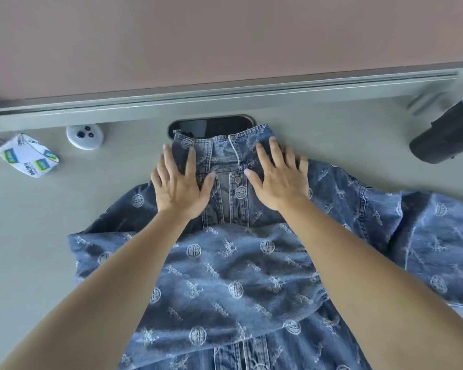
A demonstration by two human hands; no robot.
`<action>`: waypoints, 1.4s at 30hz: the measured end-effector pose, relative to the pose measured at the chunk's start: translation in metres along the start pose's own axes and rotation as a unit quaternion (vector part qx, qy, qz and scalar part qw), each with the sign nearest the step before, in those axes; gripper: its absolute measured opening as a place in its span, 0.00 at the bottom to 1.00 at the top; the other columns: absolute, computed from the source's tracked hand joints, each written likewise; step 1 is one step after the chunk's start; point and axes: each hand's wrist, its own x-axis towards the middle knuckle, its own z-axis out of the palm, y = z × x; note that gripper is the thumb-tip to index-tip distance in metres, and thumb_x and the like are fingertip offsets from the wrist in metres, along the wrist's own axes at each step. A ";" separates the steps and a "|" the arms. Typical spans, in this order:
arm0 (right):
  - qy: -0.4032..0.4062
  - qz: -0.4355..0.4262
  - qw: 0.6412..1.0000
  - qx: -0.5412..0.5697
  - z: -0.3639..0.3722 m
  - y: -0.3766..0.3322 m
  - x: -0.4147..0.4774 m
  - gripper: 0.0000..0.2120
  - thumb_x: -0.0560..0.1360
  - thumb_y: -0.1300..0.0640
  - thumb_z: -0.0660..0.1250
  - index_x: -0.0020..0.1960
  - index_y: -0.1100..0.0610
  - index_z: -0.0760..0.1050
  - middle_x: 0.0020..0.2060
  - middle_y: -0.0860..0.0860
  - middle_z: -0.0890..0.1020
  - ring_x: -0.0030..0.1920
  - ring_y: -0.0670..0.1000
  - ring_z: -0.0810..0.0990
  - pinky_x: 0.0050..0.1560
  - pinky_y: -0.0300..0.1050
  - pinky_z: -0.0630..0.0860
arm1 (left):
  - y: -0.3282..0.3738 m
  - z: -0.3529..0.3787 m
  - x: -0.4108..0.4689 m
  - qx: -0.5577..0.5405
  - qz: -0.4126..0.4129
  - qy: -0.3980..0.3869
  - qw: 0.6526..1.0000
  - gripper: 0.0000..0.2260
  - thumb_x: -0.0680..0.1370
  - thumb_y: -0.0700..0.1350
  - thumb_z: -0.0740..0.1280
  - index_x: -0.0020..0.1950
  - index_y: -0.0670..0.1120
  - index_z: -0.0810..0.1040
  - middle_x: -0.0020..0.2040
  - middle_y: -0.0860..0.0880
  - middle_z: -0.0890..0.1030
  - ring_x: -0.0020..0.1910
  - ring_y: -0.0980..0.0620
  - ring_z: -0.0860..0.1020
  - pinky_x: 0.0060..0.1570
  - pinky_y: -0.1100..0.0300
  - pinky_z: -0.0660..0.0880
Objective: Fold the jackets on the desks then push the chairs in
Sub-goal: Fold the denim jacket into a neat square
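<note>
A blue denim jacket (233,273) with white woven emblems lies front-up on the grey desk (38,225), its collar toward the back edge. One sleeve is folded across the chest; the other spreads out to the right. My left hand (181,182) presses flat on the left side of the collar with fingers spread. On the right side of the collar my right hand (277,177) presses flat the same way. Between them show the button placket and a metal button.
A white packet with green labels (28,156) lies at the back left, beside a round white desk socket (84,136). An oval cable port (211,126) sits behind the collar. A dark object (444,137) rests at the right, below the pink partition (225,36).
</note>
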 end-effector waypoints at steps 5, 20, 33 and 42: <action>0.129 0.084 0.987 0.049 -0.027 0.010 0.004 0.17 0.84 0.50 0.53 0.66 0.57 0.69 0.58 0.57 0.78 0.58 0.60 0.76 0.58 0.57 0.66 | -0.009 -0.039 0.021 -0.246 -0.137 -0.006 0.960 0.18 0.82 0.43 0.57 0.71 0.42 0.68 0.56 0.41 0.78 0.51 0.40 0.78 0.49 0.47 0.78; -0.007 0.039 0.918 0.394 -0.045 0.035 0.026 0.11 0.81 0.52 0.66 0.57 0.59 0.73 0.45 0.55 0.82 0.43 0.59 0.80 0.46 0.53 0.77 | -0.039 -0.093 0.027 -0.391 -0.036 -0.342 0.854 0.07 0.72 0.33 0.73 0.48 0.41 0.82 0.44 0.43 0.85 0.49 0.42 0.80 0.52 0.54 0.71; 0.133 0.057 0.989 0.023 -0.034 -0.006 0.007 0.21 0.80 0.45 0.63 0.64 0.58 0.67 0.58 0.58 0.76 0.59 0.60 0.75 0.57 0.57 0.73 | 0.008 -0.039 0.035 -0.119 -0.210 0.030 0.970 0.27 0.82 0.63 0.48 0.62 0.42 0.69 0.59 0.39 0.77 0.58 0.38 0.73 0.57 0.45 0.70; 0.054 -0.183 0.980 0.057 0.023 -0.041 -0.011 0.31 0.82 0.45 0.37 0.81 0.55 0.51 0.81 0.51 0.49 0.81 0.52 0.44 0.80 0.52 0.45 | 0.020 0.021 -0.011 -0.064 0.158 0.032 0.985 0.25 0.83 0.50 0.49 0.81 0.46 0.56 0.81 0.48 0.55 0.81 0.48 0.50 0.79 0.51 0.46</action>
